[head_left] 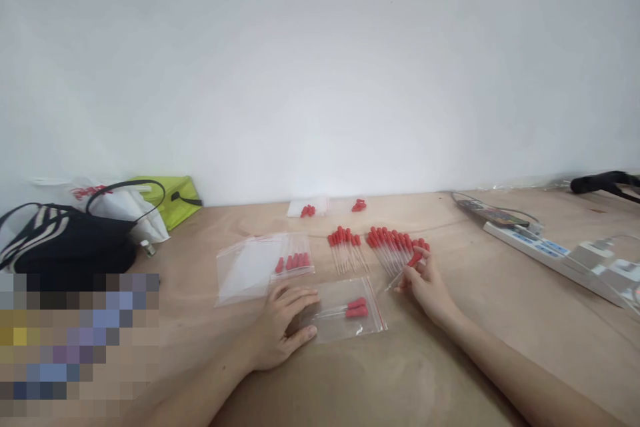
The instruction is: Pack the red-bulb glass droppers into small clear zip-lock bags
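Observation:
My left hand rests on the table with its fingers apart, touching the left end of a clear zip bag. Inside that bag lie red-bulbed droppers, their tips pointing left. At the right, my right hand pinches one dropper by its red bulb, its clear tip pointing down-left. Just behind it a row of several droppers fans out on the table. A smaller group of droppers lies left of the row. Flat bags are stacked at the left, with red bulbs showing in them.
Two small bags with red bulbs lie near the wall. A dark bag, a green bag and a small vial stand at the left. At the right are a phone and a power strip with plugs.

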`<state>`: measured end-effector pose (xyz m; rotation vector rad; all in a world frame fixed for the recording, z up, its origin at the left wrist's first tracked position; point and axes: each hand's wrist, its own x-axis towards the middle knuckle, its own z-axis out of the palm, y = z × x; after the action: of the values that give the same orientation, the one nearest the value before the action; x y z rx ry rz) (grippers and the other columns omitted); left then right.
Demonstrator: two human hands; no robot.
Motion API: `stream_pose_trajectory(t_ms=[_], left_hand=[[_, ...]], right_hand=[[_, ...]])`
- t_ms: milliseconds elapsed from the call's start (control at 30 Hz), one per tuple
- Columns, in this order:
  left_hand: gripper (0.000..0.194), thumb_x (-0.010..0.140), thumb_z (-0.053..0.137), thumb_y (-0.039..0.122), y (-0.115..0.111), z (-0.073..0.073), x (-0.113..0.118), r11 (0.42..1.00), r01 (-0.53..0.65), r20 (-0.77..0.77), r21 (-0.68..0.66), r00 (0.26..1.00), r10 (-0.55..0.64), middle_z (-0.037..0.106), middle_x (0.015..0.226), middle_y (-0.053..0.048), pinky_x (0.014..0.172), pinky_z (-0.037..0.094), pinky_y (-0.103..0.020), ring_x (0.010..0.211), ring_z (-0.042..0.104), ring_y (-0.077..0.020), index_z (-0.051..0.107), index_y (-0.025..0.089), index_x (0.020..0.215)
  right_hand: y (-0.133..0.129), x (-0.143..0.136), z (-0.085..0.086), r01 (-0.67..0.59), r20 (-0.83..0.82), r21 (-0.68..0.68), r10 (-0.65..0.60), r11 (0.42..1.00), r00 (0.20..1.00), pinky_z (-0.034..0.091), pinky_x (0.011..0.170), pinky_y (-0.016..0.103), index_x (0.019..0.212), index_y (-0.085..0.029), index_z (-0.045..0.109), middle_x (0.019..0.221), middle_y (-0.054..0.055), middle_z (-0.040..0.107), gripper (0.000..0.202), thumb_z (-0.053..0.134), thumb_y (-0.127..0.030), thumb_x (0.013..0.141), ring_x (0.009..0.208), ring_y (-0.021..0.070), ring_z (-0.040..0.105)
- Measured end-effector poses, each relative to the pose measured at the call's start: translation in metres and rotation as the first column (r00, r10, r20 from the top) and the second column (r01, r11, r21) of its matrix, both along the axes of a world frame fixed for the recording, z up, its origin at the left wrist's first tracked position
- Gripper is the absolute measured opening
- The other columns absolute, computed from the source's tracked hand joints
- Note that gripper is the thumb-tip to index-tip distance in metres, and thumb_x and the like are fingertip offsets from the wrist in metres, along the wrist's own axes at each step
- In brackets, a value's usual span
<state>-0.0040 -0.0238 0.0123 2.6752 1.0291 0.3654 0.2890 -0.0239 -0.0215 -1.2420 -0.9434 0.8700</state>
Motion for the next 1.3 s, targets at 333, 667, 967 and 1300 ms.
stream_pose_trajectory(t_ms=[333, 667, 967, 1300], left_hand=[[0.046, 0.079, 0.05, 0.034, 0.001, -0.004, -0.003, 1.0, 0.024, 0.016, 0.016, 1.0, -0.025, 0.049, 0.123, -0.004, 0.1, 0.02, -0.047, 0.115, 0.041, -0.0238, 0.04, 0.026, 0.123], [0.046, 0.079, 0.05, 0.036, 0.0, -0.004, -0.001, 0.999, 0.01, 0.017, 0.034, 1.0, -0.01, 0.049, 0.123, -0.004, 0.1, 0.019, -0.046, 0.115, 0.041, -0.0238, 0.039, 0.027, 0.123], [0.047, 0.078, 0.05, 0.035, 0.001, -0.006, -0.002, 0.999, 0.008, 0.02, 0.041, 1.0, -0.009, 0.049, 0.123, -0.004, 0.1, 0.019, -0.046, 0.115, 0.041, -0.0232, 0.039, 0.027, 0.123], [0.038, 0.081, 0.048, 0.036, 0.002, -0.003, -0.003, 0.999, 0.042, -0.016, 0.01, 0.999, -0.041, 0.047, 0.126, -0.003, 0.098, 0.019, -0.051, 0.115, 0.04, -0.025, 0.046, 0.035, 0.119]], right_hand=[[-0.009, -0.028, 0.0, -0.147, -0.078, 0.014, 0.148, 0.989, 0.986, 0.048, 0.055, 0.03, 0.094, -0.022, 0.036, 0.068, -0.003, 0.055, 0.044, 0.057, -0.049, 0.066, 0.053, 0.0125, 0.056], [-0.01, -0.025, -0.002, -0.212, 0.315, -0.064, 0.222, 0.975, 0.923, 0.037, 0.047, 0.023, 0.074, -0.017, 0.059, 0.06, -0.002, 0.054, 0.026, 0.063, -0.039, 0.061, 0.05, 0.0097, 0.046], [-0.016, -0.033, 0.0, -0.47, 0.196, -0.075, 0.475, 0.88, 0.858, 0.044, 0.051, 0.024, 0.092, -0.018, 0.052, 0.075, 0.002, 0.063, 0.025, 0.048, -0.035, 0.075, 0.058, 0.0118, 0.057], [0.012, -0.019, 0.02, -0.103, 0.733, -0.046, 0.103, 0.994, 0.673, 0.041, 0.057, 0.025, 0.083, -0.017, 0.053, 0.076, 0.003, 0.062, 0.013, 0.048, -0.019, 0.071, 0.058, 0.0129, 0.055]])
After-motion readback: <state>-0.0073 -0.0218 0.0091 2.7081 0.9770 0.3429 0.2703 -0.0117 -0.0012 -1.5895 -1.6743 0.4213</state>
